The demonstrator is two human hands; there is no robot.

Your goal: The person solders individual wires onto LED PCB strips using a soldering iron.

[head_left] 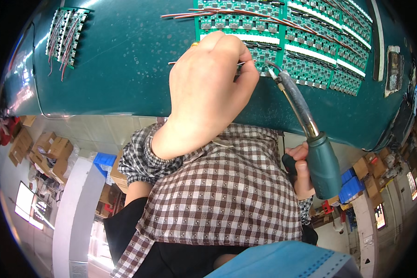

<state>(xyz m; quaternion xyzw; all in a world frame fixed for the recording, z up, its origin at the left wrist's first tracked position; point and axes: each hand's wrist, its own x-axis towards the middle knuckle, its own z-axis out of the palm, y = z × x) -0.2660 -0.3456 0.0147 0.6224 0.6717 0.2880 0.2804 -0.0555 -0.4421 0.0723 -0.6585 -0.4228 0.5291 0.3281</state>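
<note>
My left hand [211, 81] is closed in a pinch over the near edge of a panel of green circuit boards [306, 69]. Between its thumb and forefinger runs a thin wire [242, 63], mostly hidden by the hand. A reddish wire end [172, 63] pokes out at the hand's left side. My right hand [302, 170] grips a soldering iron [324, 164] by its dark green handle. The iron's metal shaft slants up and left, and its bent tip is at the boards, just right of my left fingertips. Whether the tip touches a board I cannot tell.
Red and dark wires [245, 14] lie across the panel. A smaller board group with wires [67, 39] is at the far left of the green table [125, 60]. A worn metal-coloured block [394, 72] sits at the right. Cardboard boxes [51, 150] stand beyond the table's left side.
</note>
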